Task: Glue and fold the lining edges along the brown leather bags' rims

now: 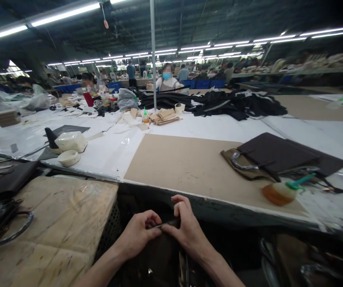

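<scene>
Just below the table's front edge, a dark brown leather handbag [159, 255] sits low in front of me, much of it lost in shadow. My left hand [141, 229] pinches its upper edge between thumb and curled fingers. Close beside it, my right hand [185, 223] grips the same edge with the thumb, its index finger bent and raised. The two thumbs almost meet on the rim. Small shiny metal spots show on the bag's lower part.
On the table, a brown sheet [183, 159] bears a dark bag [258, 163] and a glue bottle [280, 193] with a green nozzle. Tape rolls [69, 158] lie left. A covered board [54, 223] stands at my left beside handled bags [0, 215]. A masked person [168, 81] sits opposite.
</scene>
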Demonstrator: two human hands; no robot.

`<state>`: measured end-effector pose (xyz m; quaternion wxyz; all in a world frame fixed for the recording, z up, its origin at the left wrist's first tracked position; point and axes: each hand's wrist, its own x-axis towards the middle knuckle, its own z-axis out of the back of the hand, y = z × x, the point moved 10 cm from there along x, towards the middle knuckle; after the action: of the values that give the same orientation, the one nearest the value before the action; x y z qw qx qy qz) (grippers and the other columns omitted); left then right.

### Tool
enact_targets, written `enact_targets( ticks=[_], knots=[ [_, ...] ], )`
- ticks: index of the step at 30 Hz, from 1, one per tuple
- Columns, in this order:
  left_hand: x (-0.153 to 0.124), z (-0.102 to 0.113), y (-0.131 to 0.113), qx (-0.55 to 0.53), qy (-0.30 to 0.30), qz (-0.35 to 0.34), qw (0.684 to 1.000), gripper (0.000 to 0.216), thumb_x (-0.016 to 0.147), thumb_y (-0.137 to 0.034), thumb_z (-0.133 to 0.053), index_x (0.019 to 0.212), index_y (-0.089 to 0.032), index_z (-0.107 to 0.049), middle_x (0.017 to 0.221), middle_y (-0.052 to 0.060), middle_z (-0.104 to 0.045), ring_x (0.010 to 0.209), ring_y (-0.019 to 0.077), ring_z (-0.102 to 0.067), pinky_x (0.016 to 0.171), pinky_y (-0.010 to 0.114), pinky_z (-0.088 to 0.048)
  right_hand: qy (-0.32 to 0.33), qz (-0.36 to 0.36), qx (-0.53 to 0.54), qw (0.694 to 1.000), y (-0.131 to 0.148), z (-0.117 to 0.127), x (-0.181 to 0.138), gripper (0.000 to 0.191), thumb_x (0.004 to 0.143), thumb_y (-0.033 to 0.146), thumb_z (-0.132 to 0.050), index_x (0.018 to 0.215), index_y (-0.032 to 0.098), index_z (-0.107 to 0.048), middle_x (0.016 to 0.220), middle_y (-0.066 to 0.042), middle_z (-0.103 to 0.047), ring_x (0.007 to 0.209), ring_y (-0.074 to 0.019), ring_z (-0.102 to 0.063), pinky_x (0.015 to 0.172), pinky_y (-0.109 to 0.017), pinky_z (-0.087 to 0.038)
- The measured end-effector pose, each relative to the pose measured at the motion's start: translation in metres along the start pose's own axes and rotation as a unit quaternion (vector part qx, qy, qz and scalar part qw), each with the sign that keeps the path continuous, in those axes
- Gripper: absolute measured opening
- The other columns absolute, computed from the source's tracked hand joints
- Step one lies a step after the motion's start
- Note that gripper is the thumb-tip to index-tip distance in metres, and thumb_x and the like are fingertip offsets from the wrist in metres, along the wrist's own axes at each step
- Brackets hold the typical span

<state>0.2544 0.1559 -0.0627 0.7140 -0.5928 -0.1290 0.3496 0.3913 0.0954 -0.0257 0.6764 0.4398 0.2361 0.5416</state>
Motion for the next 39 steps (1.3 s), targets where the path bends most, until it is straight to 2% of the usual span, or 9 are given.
enact_targets(
  ticks=[3, 6, 10, 14, 17, 23, 27, 32, 39],
  knots=[
    [-0.007, 0.002, -0.001, -0.012, 0.003, 0.007, 1.0, 0.022, 0.076, -0.017, -0.065, 0.098, -0.016, -0.067, 0.082, -0.001, -0.066, 0.077, 0.0145, -0.058, 0.068, 0.023, -0.043, -0.024, -0.022, -0.005, 0.999, -0.009, 0.009, -0.017, 0.047, 0.071, 0.021, -0.075, 0.109, 0.022, -0.048, 0.147, -0.012, -0.034, 0.136, -0.0317, -0.038, 0.109, -0.049, -0.038],
    [-0.011, -0.001, -0.01, 0.024, 0.021, 0.013, 0.999, 0.021, 0.08, -0.022, -0.062, 0.099, -0.018, -0.068, 0.084, -0.001, -0.067, 0.079, 0.0155, -0.059, 0.069, 0.023, -0.044, -0.012, -0.044, 0.02, 0.999, -0.018, 0.004, -0.054, 0.082, 0.078, 0.028, -0.07, 0.146, 0.027, -0.023, 0.159, -0.013, -0.016, 0.145, -0.0339, -0.024, 0.113, -0.056, -0.034],
    [-0.003, -0.018, -0.023, 0.182, 0.069, 0.004, 0.981, 0.019, 0.08, -0.031, -0.065, 0.096, -0.021, -0.068, 0.086, -0.002, -0.07, 0.079, 0.0167, -0.063, 0.065, 0.022, -0.042, -0.057, -0.044, 0.018, 0.997, -0.029, -0.012, -0.11, 0.106, 0.071, 0.03, -0.076, 0.152, 0.031, -0.008, 0.16, -0.015, -0.012, 0.144, -0.0415, -0.024, 0.105, -0.059, -0.043],
    [0.012, -0.038, -0.031, 0.301, 0.102, -0.014, 0.948, 0.019, 0.072, -0.034, -0.072, 0.084, -0.02, -0.067, 0.082, -0.001, -0.071, 0.076, 0.0196, -0.064, 0.059, 0.024, -0.037, -0.127, -0.103, -0.007, 0.987, -0.047, -0.012, -0.138, 0.091, 0.076, 0.03, -0.07, 0.15, 0.028, -0.017, 0.144, -0.018, -0.035, 0.113, -0.0333, -0.058, 0.089, -0.049, -0.055],
    [0.02, -0.037, -0.038, 0.333, 0.127, -0.022, 0.934, 0.01, 0.07, -0.026, -0.069, 0.075, -0.019, -0.065, 0.076, 0.0, -0.069, 0.073, 0.0203, -0.063, 0.057, 0.024, -0.034, -0.081, -0.134, 0.009, 0.988, -0.048, 0.005, -0.137, 0.073, 0.083, 0.036, -0.062, 0.146, 0.024, -0.028, 0.116, -0.01, -0.056, 0.094, -0.0256, -0.064, 0.085, -0.04, -0.055],
    [0.025, 0.011, -0.062, 0.379, 0.184, -0.031, 0.906, 0.012, 0.065, -0.016, -0.062, 0.075, -0.019, -0.067, 0.068, -0.001, -0.061, 0.066, 0.0192, -0.058, 0.053, 0.024, -0.033, 0.024, -0.17, 0.162, 0.972, -0.036, 0.065, -0.134, 0.063, 0.09, 0.048, -0.056, 0.145, 0.026, -0.036, 0.115, -0.007, -0.06, 0.109, -0.0256, -0.062, 0.093, -0.035, -0.051],
    [0.012, -0.002, -0.069, 0.353, 0.276, -0.075, 0.891, 0.032, 0.056, -0.006, -0.06, 0.084, -0.021, -0.067, 0.091, -0.003, -0.063, 0.083, 0.0168, -0.058, 0.067, 0.022, -0.041, 0.097, -0.186, 0.224, 0.952, -0.047, 0.064, -0.136, 0.063, 0.084, 0.042, -0.066, 0.142, 0.031, -0.043, 0.118, -0.006, -0.06, 0.108, -0.0264, -0.062, 0.089, -0.036, -0.051],
    [0.005, -0.039, -0.061, 0.18, 0.319, -0.063, 0.929, 0.065, 0.066, -0.008, -0.064, 0.127, -0.028, -0.054, 0.11, -0.002, -0.063, 0.097, 0.018, -0.059, 0.078, 0.023, -0.046, 0.031, -0.211, 0.285, 0.934, -0.086, 0.056, -0.137, 0.054, 0.081, 0.04, -0.068, 0.132, 0.028, -0.055, 0.12, -0.008, -0.061, 0.116, -0.0312, -0.06, 0.093, -0.044, -0.05],
    [0.019, -0.055, -0.062, 0.292, 0.289, -0.135, 0.902, 0.029, 0.083, -0.03, -0.071, 0.11, -0.029, -0.06, 0.097, -0.005, -0.064, 0.079, 0.0139, -0.06, 0.071, 0.021, -0.041, -0.067, -0.109, 0.209, 0.97, -0.069, 0.076, -0.128, 0.033, 0.09, 0.026, -0.064, 0.121, 0.03, -0.055, 0.134, -0.008, -0.053, 0.122, -0.0243, -0.056, 0.104, -0.043, -0.045]
  ],
)
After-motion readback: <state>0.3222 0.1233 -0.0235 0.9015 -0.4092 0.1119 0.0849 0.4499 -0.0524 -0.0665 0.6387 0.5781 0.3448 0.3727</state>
